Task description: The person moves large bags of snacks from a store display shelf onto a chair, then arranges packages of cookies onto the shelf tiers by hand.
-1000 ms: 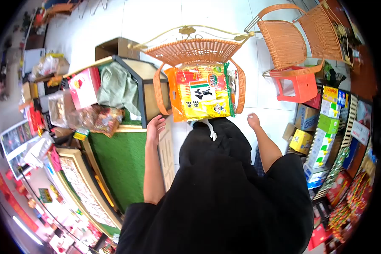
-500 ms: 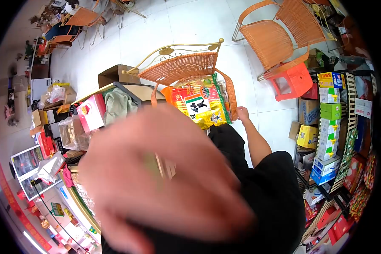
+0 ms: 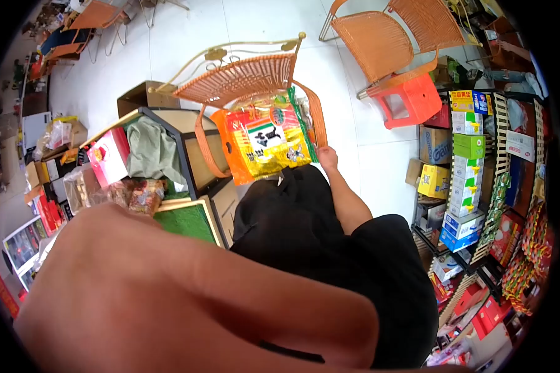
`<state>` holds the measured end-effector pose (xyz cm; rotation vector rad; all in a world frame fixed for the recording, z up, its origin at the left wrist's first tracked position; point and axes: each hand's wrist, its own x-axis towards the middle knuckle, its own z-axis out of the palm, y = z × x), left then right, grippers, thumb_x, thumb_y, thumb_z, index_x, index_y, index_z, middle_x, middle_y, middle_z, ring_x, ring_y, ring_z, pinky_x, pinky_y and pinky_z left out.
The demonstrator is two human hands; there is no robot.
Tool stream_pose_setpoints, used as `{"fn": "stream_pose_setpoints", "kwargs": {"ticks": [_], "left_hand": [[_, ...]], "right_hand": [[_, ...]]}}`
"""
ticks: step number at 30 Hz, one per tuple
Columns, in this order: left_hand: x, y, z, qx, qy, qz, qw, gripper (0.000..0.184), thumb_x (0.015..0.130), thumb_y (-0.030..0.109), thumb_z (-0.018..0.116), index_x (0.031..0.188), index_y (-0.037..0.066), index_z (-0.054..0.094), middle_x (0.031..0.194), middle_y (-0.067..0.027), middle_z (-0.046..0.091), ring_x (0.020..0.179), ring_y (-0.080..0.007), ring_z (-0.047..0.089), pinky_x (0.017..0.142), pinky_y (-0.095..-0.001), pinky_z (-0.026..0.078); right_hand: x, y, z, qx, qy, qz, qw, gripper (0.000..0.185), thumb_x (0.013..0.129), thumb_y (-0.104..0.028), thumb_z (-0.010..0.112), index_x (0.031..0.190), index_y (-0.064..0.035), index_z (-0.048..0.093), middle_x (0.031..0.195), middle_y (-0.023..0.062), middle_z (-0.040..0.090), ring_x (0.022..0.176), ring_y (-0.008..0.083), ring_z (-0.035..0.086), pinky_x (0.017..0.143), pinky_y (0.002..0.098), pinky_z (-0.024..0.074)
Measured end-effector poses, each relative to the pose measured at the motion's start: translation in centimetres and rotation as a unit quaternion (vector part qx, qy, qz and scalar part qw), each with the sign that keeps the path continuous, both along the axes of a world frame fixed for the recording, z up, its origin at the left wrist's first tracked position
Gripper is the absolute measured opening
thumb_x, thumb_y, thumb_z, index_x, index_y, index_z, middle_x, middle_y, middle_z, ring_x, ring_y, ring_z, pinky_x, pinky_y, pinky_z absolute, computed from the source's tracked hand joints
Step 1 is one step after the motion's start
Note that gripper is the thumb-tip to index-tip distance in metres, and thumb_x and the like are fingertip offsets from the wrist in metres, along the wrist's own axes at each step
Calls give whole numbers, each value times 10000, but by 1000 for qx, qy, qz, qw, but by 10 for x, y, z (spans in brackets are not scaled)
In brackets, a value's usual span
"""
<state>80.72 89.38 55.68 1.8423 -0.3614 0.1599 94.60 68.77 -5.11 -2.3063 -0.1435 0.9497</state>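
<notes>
Very large and close to the camera, my left hand point(image 3: 118, 280) covers the lower left; its fingers cannot be made out clearly, nor whether it holds anything. My right hand point(image 3: 328, 159) is closed at the lower end of the right armrest point(image 3: 316, 118) of a woven chair point(image 3: 230, 81). On the chair's seat lies a puffy red, orange and yellow package point(image 3: 264, 137) with a black drawing on a white panel. My black-clothed lap is just below the package.
A red plastic stool point(image 3: 407, 102) and other woven chairs point(image 3: 376, 46) stand at the upper right. Shelves with stacked boxes point(image 3: 466, 149) run down the right. At left, a black-edged stand point(image 3: 183, 124) touches the area by the chair, near a green cloth point(image 3: 152, 149) and a pink-white box point(image 3: 109, 155).
My left hand has come up from beside the chair to close before the camera. My right hand has moved in to the armrest. The view has shifted.
</notes>
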Motion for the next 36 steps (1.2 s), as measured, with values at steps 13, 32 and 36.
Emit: {"fn": "stream_pose_setpoints", "kwargs": {"ticks": [13, 32, 36], "left_hand": [[-106, -10, -4, -71, 31, 149, 986, 128, 833, 66, 576, 715, 18, 569, 665, -50, 616, 553, -150, 626, 521, -258, 547], [-239, -85, 56, -83, -369, 315, 870, 185, 836, 273, 625, 1017, 264, 658, 938, -58, 578, 808, -250, 588, 657, -351, 473], [-261, -86, 58, -77, -387, 247, 885, 112, 812, 219, 639, 924, 215, 637, 889, -61, 603, 769, -249, 598, 621, -353, 476]], "right_hand": [[13, -7, 14, 74, 51, -130, 988, 171, 833, -87, 475, 921, -14, 602, 665, 79, 569, 487, 145, 526, 412, 271, 446], [-32, -69, 100, -12, -73, 11, 997, 160, 822, -139, 532, 882, -38, 641, 643, 92, 607, 510, 156, 561, 433, 290, 461], [-44, -93, 126, -22, -57, -10, 998, 161, 820, -149, 551, 891, -36, 641, 650, 96, 613, 513, 162, 567, 437, 296, 464]]}}
